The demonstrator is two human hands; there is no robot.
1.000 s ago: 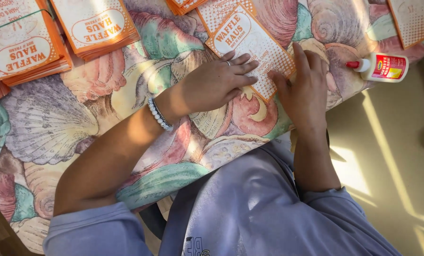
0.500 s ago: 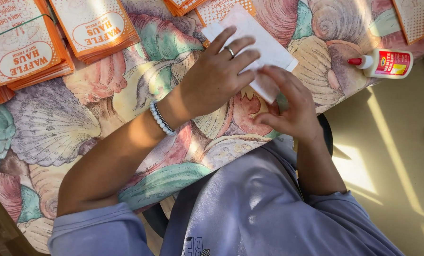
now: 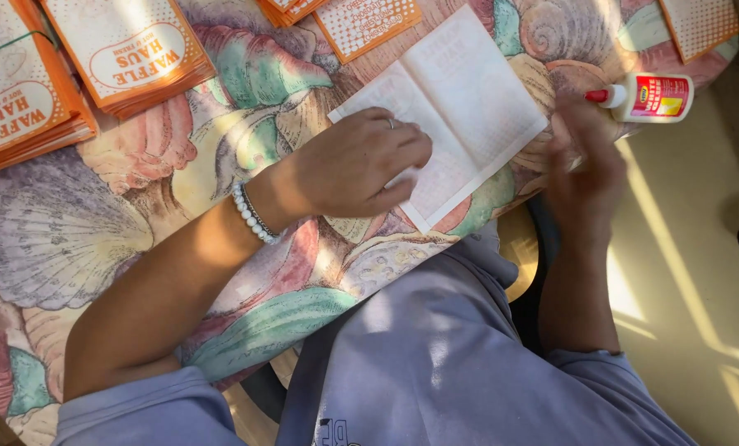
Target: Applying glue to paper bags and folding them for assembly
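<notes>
A white folded paper sheet (image 3: 460, 107) lies opened, blank side up, on the shell-patterned tablecloth (image 3: 72, 239). My left hand (image 3: 357, 161), with a ring and a bead bracelet, presses flat on the sheet's near-left part. My right hand (image 3: 584, 153) is blurred, hovering at the table's edge just right of the sheet, close below a white glue bottle (image 3: 654, 97) with a red cap lying on its side. It holds nothing that I can make out.
Stacks of orange-and-white printed paper bags (image 3: 130, 49) sit at the far left, with another stack (image 3: 14, 116) beside them. More orange printed pieces (image 3: 365, 23) lie at the top and top right (image 3: 700, 25). Sunlit floor (image 3: 700, 314) is to the right.
The orange printed sheet was turned over and opened, now white side up. My left hand moved onto it, pressing down. My right hand left the sheet and shifted right toward the glue bottle.
</notes>
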